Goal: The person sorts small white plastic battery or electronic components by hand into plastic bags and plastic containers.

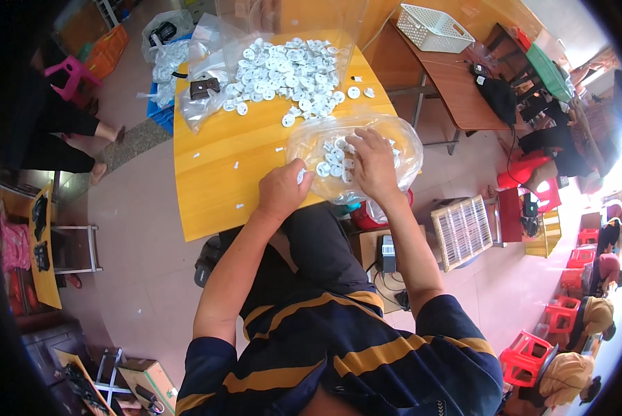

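My left hand [281, 188] is closed on a small round white plastic part [300, 176] at the near edge of the clear plastic bag [409, 149]. Inside the bag's mouth lie several more white plastic parts [334, 157], round and disc-like. Over these reaches my right hand [374, 163], its fingers bent but apart, with the fingertips at the parts; whether they touch one is hard to see. The bag rests at the right front of the yellow table [217, 184]. Farther back spreads a large heap of similar white parts [287, 69].
A few small white pieces [236, 165] lie loose on the table's left. Behind them are a dark brown object [204, 88] and crumpled clear plastic. A brown table [436, 80] bearing a white basket [432, 29] stands at the right. Other people sit on red stools [526, 357] farther right.
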Motion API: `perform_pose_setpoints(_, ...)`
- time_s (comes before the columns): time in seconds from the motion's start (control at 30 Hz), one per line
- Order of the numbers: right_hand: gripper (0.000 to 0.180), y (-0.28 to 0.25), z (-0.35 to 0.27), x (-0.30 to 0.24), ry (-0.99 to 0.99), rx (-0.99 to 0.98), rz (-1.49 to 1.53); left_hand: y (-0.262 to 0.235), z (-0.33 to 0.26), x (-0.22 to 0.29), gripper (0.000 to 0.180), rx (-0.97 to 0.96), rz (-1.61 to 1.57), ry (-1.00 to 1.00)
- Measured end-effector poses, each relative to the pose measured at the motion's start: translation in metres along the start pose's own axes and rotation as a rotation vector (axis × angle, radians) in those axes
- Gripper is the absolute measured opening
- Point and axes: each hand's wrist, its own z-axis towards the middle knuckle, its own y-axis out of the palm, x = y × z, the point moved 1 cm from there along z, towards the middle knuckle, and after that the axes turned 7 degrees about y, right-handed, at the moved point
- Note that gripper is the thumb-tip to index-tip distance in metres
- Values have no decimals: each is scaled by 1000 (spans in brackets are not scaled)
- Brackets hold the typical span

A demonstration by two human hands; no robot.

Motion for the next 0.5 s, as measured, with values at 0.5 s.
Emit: perform_pose_setpoints(0.5,16,-11,-4,-3,97,21,108,-3,-4,-1,24,17,-34,7)
